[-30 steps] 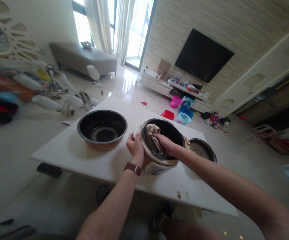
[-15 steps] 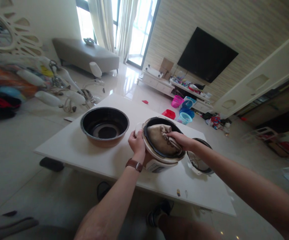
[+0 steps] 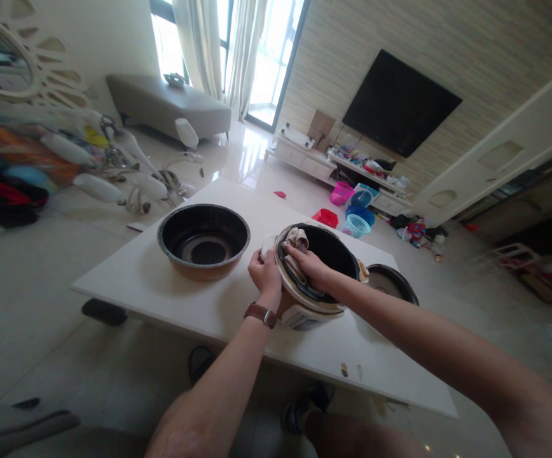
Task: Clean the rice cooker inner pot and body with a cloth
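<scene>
A pressure cooker body (image 3: 299,317) with a dark inside and a pale rim stands on the white table. My left hand (image 3: 265,275) is closed around the white handle (image 3: 269,244) on its left side. Bunched in my right hand (image 3: 310,268) is a beige cloth (image 3: 297,238), pressed against the left inner wall near the rim. To the left sits the inner pot (image 3: 204,270), black inside and copper-brown outside. A round dark lid (image 3: 393,284) lies on the right, partly hidden by my right forearm.
Two small items, one a yellowish piece (image 3: 344,369), lie near the front edge of the white table (image 3: 128,280). Plastic baskets, one pink (image 3: 341,193), stand on the floor beyond. A chandelier (image 3: 137,181) lies on the floor at left.
My right hand has moved left with the cloth, from the middle of the cooker to its left inner side. The cloth is now more bunched and the dark interior shows. My left hand keeps its grip.
</scene>
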The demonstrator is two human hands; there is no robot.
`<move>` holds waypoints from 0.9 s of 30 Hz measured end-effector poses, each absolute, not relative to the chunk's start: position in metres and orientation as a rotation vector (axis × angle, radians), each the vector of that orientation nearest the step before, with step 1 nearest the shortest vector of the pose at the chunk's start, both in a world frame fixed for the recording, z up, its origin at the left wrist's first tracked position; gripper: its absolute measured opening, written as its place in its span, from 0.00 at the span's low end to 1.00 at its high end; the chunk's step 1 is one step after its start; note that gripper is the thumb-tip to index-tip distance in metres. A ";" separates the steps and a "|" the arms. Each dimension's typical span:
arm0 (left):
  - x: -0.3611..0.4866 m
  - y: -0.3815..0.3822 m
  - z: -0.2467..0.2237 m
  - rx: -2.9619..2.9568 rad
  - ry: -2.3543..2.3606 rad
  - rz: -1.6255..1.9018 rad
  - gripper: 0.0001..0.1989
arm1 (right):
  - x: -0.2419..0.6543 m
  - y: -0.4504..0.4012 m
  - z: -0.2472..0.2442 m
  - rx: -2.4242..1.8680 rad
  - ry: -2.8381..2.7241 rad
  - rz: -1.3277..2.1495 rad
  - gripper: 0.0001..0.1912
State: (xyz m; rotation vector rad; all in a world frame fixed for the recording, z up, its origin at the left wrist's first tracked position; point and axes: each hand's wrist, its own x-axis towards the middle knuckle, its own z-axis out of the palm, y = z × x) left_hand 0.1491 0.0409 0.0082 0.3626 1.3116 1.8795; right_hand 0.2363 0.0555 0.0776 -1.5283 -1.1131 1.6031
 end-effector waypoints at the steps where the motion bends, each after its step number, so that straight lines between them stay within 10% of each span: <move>1: 0.149 0.041 0.009 0.366 1.323 1.878 0.14 | 0.237 0.056 0.078 -1.530 -1.093 1.616 0.13; 16: 0.149 0.042 0.009 0.372 1.371 1.861 0.15 | 0.342 0.058 0.137 -1.872 -1.348 1.892 0.07; 27: 0.149 0.042 0.005 0.370 1.338 1.861 0.17 | 0.336 0.122 0.240 -1.596 -3.005 0.247 0.17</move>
